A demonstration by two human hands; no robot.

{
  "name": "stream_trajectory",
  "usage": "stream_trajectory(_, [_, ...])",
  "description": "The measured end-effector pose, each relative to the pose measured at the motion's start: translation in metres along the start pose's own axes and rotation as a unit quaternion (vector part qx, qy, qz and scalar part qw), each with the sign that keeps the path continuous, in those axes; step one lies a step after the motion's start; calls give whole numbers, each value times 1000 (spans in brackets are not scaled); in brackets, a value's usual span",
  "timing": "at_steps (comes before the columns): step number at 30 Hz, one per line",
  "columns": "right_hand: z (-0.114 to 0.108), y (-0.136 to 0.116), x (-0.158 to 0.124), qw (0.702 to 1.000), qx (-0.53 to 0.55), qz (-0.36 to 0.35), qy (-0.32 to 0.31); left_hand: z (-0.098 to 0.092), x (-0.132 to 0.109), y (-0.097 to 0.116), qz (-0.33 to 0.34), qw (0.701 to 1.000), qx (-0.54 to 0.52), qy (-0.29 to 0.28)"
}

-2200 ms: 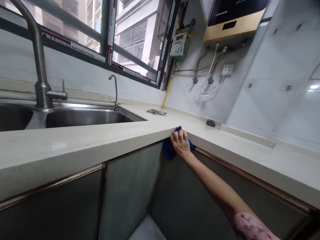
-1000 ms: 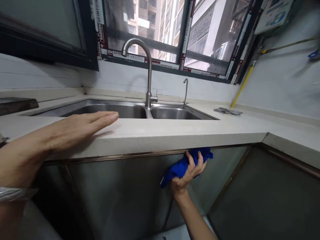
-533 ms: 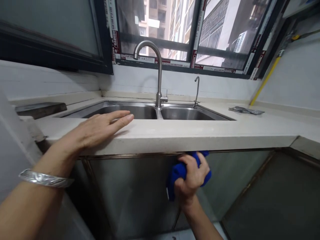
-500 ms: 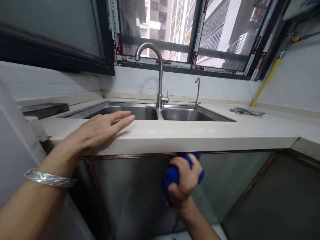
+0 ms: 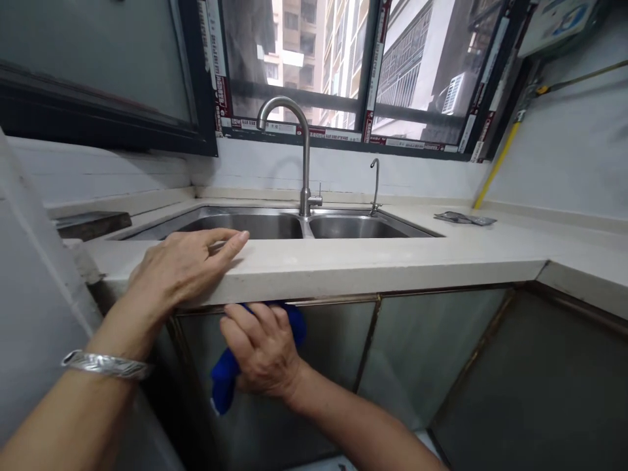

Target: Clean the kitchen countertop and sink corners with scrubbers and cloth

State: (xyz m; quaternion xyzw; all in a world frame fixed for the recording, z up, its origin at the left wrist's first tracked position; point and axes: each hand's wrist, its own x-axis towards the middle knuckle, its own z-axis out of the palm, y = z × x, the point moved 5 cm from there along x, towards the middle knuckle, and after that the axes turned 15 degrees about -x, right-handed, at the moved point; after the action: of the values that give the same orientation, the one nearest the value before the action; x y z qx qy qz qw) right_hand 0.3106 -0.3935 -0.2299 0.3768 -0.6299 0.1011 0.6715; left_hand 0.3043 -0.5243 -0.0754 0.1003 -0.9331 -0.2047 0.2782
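Observation:
My left hand rests palm down on the front edge of the white countertop, fingers stretched out and holding nothing. Below that edge, my right hand is closed around a blue cloth, pressed against the top of a greenish glass cabinet door. Parts of the cloth stick out on both sides of the fingers. Behind the left hand lies a double steel sink with a tall curved faucet.
A small thin tap stands at the sink's back right. A flat grey packet lies on the right counter. A dark block sits at the left. The open window sash hangs over the left counter.
My right hand has moved left along the underside of the counter edge with the blue cloth. My left hand remains on the countertop edge. The camera view has shifted slightly.

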Motion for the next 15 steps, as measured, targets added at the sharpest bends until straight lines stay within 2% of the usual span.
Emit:
stream_trajectory(3, [-3, 15, -9, 998, -30, -36, -33, -1, -6, 0, -18, 999, 26, 34])
stream_trajectory(7, [-16, 48, -30, 996, -28, -69, -51, -7, -20, -8, -19, 985, 9, 169])
stream_trajectory(9, [-25, 71, -43, 996, -23, -65, -59, -5, -27, -14, 35, 978, -27, 204])
stream_trajectory(11, [-34, 96, -58, 996, -29, -46, -67, -3, -34, -22, 117, 967, -61, 218])
stream_trajectory(13, [-44, 119, -73, 997, -41, -12, -67, 0, -42, -30, 189, 949, -71, 241])
stream_trajectory(15, [-56, 139, -87, 996, -42, 44, -57, 1, -50, -38, 226, 932, -77, 271])
